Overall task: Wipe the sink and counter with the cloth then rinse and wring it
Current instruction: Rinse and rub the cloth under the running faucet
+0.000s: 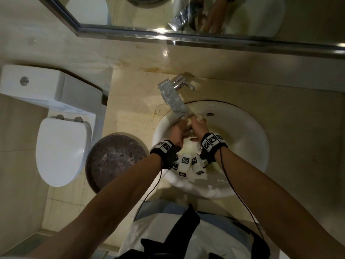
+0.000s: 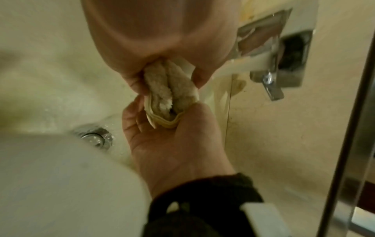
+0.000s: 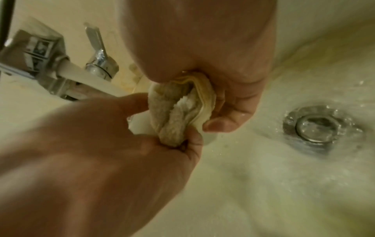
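Both my hands are in the white sink (image 1: pixel 248 139), just under the chrome faucet (image 1: pixel 173 99). They hold a wet, bunched beige cloth (image 2: pixel 168 94) between them. My left hand (image 1: pixel 178 131) grips one end of the cloth (image 3: pixel 176 112), and my right hand (image 1: pixel 198 128) grips the other end with curled fingers and thumb. In the left wrist view my left hand (image 2: pixel 162 48) is at the top and my right hand (image 2: pixel 172 141) comes in from below. Water (image 3: pixel 87 77) runs from the faucet spout. The drain (image 3: pixel 316 126) is wet.
The beige stone counter (image 1: pixel 298 128) surrounds the sink, with a mirror (image 1: pixel 168 14) above its back edge. The faucet lever (image 1: pixel 188 85) points right. A white toilet (image 1: pixel 61 146) and a round dark bin lid (image 1: pixel 115 159) lie to the left, below counter level.
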Demonstrator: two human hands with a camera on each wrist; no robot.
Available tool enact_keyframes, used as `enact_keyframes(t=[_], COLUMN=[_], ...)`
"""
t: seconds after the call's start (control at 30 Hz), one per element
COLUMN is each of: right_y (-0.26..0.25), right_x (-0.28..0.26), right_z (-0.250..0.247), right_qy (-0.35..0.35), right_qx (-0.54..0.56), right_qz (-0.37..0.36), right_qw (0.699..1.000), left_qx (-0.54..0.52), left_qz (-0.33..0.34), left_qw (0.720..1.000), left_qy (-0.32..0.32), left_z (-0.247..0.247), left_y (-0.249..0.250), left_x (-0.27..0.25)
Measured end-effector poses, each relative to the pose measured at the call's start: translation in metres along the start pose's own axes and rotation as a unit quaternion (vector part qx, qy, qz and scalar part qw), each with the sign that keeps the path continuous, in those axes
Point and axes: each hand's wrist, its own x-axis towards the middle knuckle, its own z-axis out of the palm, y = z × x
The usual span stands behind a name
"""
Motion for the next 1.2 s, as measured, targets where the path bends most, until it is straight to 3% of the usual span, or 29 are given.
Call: enact_keyframes(t=[0.2,0.33,0.43,0.5,0.57,0.67,0.9,1.07,1.2], right_y=[0.006,0.014,0.011,0.009,0.01,0.018,0.03,0.038,0.032], right_x=[-0.003,-0.009,-0.006,-0.002,0.0,0.004,0.009,0.017,0.023], right_z=[0.0,-0.006,0.0,0.001,-0.001,-0.003,0.009,0.011,0.009], right_qy=[0.081,0.066,0.067,0.092,0.106,0.087,0.057,0.056,0.058], right_qx=[-0.129,-0.059,-0.076,-0.076,-0.016,0.035,0.06,0.084,0.081], right_qz=[-0.105,-0.109,-0.125,-0.106,-0.025,0.044,-0.101,-0.136,-0.152], right_qw=[0.983,0.99,0.987,0.987,0.994,0.995,0.991,0.986,0.983], left_qx=[-0.057,-0.002,-0.009,-0.013,-0.016,-0.019,-0.125,-0.16,-0.175], left_qz=[0.008,-0.091,-0.114,-0.123,-0.157,-0.143,-0.097,-0.055,-0.117], left_qw=[0.998,0.993,0.99,0.988,0.983,0.986,0.984,0.982,0.972], left_qy=[0.016,0.08,0.087,0.088,0.093,0.09,0.077,0.089,0.105], left_z=[-0.02,-0.006,-0.003,0.001,0.002,0.004,0.007,0.012,0.007], left_y=[-0.008,0.007,0.009,0.013,0.014,0.012,0.017,0.009,0.007], left_x=[-0.001,-0.007,-0.013,-0.014,-0.015,-0.017,-0.011,-0.007,-0.015])
